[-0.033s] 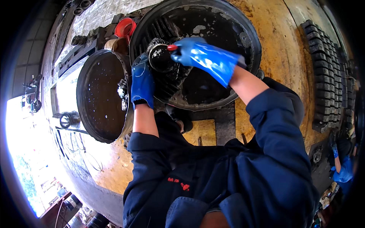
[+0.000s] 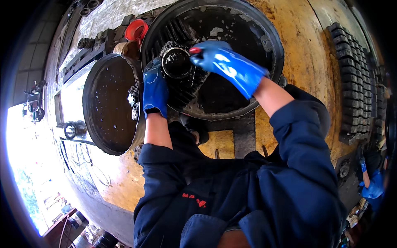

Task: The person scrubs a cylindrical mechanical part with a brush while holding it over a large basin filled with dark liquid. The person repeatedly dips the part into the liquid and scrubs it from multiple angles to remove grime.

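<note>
A wide black basin of dark, foamy liquid lies ahead of me, with black ribs along its left side. On the ribs rests a dark metal part with a round bore, wet and flecked with suds. My left hand, in a blue rubber glove, is closed against the part's left side. Just right of the bore, my right hand, gloved alike, closes round a small tool with a red end. The fingers hide the rest of that tool.
To the left stands a round tub of brown liquid with metal pieces at its right rim. A red funnel-like cup sits behind it. A cylindrical metal part lies further left. Black blocks are stacked at right, near another person's gloved hand.
My right hand has shifted slightly right with the red-ended tool, away from the bore, uncovering more of its right rim. My left hand and the metal part stay in place.
</note>
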A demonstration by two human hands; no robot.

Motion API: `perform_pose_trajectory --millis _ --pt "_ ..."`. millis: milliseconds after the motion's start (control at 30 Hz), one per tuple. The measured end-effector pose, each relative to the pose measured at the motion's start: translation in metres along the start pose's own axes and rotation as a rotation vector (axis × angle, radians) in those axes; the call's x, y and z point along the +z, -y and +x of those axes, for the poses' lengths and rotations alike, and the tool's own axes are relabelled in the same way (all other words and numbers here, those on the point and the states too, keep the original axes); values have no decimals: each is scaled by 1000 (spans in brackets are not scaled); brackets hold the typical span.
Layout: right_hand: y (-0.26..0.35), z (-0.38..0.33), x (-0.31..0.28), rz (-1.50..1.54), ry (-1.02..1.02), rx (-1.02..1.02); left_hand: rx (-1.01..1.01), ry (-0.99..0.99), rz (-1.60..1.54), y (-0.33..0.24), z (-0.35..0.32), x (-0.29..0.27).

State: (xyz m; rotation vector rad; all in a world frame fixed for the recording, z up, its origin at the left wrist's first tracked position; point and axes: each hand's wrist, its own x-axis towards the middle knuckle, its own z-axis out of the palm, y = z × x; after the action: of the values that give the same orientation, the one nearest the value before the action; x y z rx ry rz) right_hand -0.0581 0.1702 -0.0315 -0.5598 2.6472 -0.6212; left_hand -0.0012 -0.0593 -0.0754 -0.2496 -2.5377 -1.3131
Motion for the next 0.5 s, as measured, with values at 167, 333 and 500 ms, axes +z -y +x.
perform_pose_trajectory --millis 167,333,500 --pt "-109 -29 90 415 -432 274 67 59 77 -28 8 0" --pt "-88 -51 106 456 -676 -26 201 20 214 -30 5 -3" --pt "-14 -11 33 -342 -465 -829 -59 29 -76 -13 -1 1"
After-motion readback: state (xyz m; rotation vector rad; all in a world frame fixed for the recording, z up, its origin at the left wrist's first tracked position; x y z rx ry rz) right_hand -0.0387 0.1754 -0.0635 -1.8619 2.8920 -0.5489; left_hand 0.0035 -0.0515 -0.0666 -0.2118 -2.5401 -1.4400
